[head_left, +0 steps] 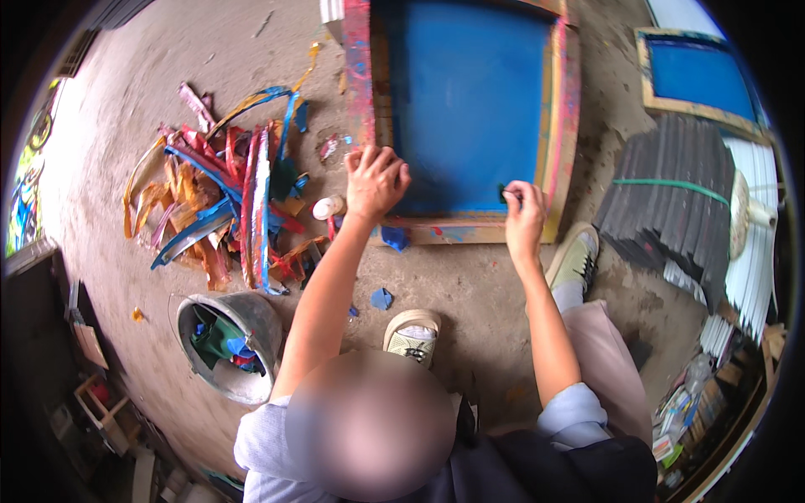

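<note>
A wooden screen-printing frame (470, 229) with stained rails lies before me, its blue mesh (470, 101) stretched inside. My left hand (376, 183) grips the left rail near the close corner, its fingers bent over the wood. Over the mesh's near right corner is my right hand (525, 205), fingers pinched on a small dark green scrap (502, 194). The scrap is partly hidden by the fingers, and its material is unclear. A blue scrap (395, 238) hangs at the frame's near edge.
Left lies a tangled heap of coloured tape strips (226, 184), with a small white-capped container (325, 208) beside it. Closer stands a tilted bucket (272, 323) holding scraps. On the right are a strapped grey stack (662, 201) and another blue-meshed frame (713, 109). My shoes flank the space between.
</note>
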The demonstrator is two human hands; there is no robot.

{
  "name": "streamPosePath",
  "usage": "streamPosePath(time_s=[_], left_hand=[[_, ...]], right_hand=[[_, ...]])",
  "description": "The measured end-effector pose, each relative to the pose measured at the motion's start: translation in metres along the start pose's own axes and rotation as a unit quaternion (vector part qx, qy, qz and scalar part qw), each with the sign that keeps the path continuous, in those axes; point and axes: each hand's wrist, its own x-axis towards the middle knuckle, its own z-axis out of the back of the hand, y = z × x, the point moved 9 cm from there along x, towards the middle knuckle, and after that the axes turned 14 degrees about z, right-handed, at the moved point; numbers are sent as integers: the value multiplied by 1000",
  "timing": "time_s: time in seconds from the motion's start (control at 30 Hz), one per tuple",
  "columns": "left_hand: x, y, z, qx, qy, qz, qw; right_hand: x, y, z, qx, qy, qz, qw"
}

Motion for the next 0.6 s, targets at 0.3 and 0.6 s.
streamPosePath(time_s=[0.3, 0.6], left_hand=[[2, -9, -6, 22, 13, 0, 1000], [1, -10, -2, 5, 2, -10, 1000]], right_hand=[[-105, -66, 85, -32, -162, -215, 963], [-106, -71, 58, -142, -136, -146, 970]])
